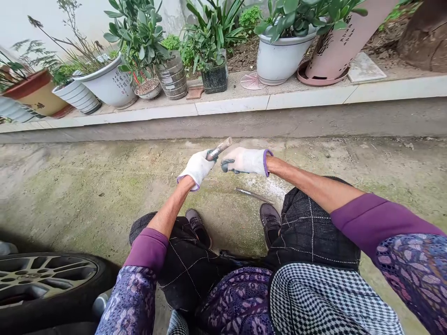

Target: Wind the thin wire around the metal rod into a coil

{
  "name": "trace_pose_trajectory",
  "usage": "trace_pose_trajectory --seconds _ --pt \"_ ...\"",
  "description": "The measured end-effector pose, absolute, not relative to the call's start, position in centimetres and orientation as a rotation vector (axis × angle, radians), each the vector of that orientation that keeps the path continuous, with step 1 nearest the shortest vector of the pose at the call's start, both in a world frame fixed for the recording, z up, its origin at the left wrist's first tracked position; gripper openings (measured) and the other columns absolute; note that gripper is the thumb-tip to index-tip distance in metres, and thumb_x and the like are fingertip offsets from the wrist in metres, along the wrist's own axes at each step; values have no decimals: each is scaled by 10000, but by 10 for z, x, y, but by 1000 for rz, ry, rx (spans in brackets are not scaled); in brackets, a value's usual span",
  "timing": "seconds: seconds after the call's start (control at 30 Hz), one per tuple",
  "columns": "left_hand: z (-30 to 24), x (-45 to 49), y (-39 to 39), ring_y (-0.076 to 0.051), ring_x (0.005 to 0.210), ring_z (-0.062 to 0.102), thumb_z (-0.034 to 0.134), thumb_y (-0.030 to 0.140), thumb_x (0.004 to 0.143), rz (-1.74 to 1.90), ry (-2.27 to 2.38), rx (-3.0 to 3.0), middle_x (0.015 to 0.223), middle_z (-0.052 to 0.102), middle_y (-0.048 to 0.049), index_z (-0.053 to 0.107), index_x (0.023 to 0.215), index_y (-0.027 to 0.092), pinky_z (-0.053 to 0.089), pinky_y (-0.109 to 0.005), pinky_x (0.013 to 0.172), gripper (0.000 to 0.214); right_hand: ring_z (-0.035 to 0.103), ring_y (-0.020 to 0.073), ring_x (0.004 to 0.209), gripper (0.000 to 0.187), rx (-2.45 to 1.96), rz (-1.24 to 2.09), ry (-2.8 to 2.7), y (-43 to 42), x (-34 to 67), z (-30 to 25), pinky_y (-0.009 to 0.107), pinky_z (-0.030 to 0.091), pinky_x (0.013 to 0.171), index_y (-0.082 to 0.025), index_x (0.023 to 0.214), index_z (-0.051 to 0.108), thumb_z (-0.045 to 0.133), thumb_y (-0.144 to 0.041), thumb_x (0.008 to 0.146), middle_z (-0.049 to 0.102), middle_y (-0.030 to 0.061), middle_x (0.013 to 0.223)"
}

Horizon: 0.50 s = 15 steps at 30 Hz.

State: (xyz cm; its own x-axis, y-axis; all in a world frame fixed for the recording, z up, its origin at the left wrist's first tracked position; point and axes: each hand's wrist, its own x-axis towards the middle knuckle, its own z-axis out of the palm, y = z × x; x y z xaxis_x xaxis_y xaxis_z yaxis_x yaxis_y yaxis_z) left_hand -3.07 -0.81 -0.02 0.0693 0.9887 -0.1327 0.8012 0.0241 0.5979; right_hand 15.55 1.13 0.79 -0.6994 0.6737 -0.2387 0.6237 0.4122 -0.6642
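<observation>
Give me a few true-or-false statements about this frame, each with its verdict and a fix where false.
1. The left hand grips a metal rod. True.
2. Both hands are bare. False: the right hand and the left are both gloved.
3. A second rod lies in front of the shoes. True.
4. A bicycle stands at lower left. False: a car wheel is there.

A home courtyard is shown. Potted plants (111, 83) are lined along a tiled ledge (230, 104) above mossy concrete (87, 186).
</observation>
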Motion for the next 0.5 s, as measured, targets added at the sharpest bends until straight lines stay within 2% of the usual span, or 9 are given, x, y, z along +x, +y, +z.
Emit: trace_pose_trajectory --seconds 0.07,0.17,0.3,0.4,0.5 --pt "-6 -31 -5 -199 818 648 579 248 862 335 1857 1948 883 732 -91 694 1019 182 470 -269 722 205 448 84 543 180 -1079 1012 -2685 7 154 9 227 313 526 -169 832 708 528 -182 829 615 3 697" --pt "-15 -26 -5 -264 853 685 500 212 901 27 1935 2186 896 728 -148 683 1058 179 483 -346 763 243 423 97 556 174 -1167 769 -2743 8 158 17 248 287 532 -178 809 713 545 -215 838 616 5 675" --pt "-19 -15 -11 -295 862 704 425 165 915 -475 1738 2537 906 724 -150 658 1136 196 494 -373 749 322 444 104 575 166 -1360 642 -2706 16 167 26 251 289 533 -198 780 725 564 -209 818 645 0 679" --pt "-16 -10 -13 -274 850 702 453 216 919 -464 1663 2523 899 726 -123 655 1179 223 488 -344 746 329 469 102 586 153 -1348 787 -2649 28 171 22 238 319 541 -191 776 727 575 -186 793 653 -8 688" --pt "-11 -13 -14 -237 802 686 485 317 919 -213 1646 2417 879 723 -85 666 1190 244 473 -307 724 334 489 96 595 143 -1265 1103 -2457 40 173 12 214 362 539 -160 783 711 568 -149 776 642 -5 694"
